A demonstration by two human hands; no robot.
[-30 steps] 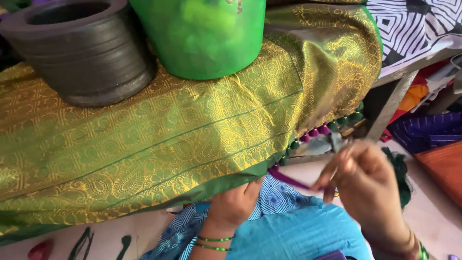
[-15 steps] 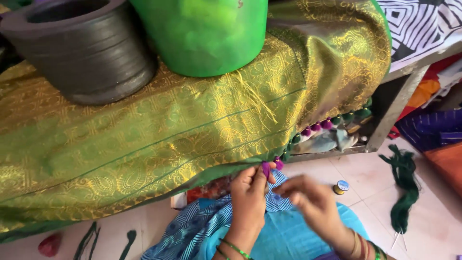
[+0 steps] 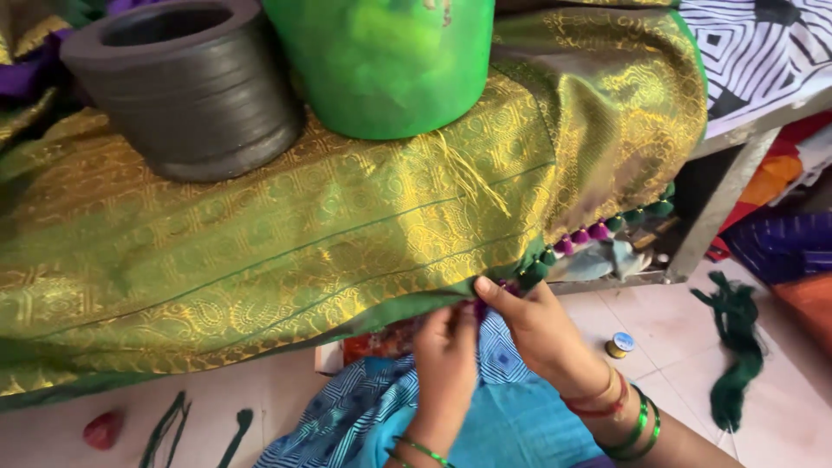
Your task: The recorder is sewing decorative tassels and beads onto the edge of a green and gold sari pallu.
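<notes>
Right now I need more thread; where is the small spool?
In the head view the small spool sits on the floor at lower right, just right of the right hand and left of the green yarn bundle.

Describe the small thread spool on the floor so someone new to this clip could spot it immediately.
Start at the green and gold cloth draped over the table, then drop to the pale floor tiles right of the right hand. The spool is small and round, gold-sided with a blue top, unlike the loose dark green thread bundle beyond it.
</notes>
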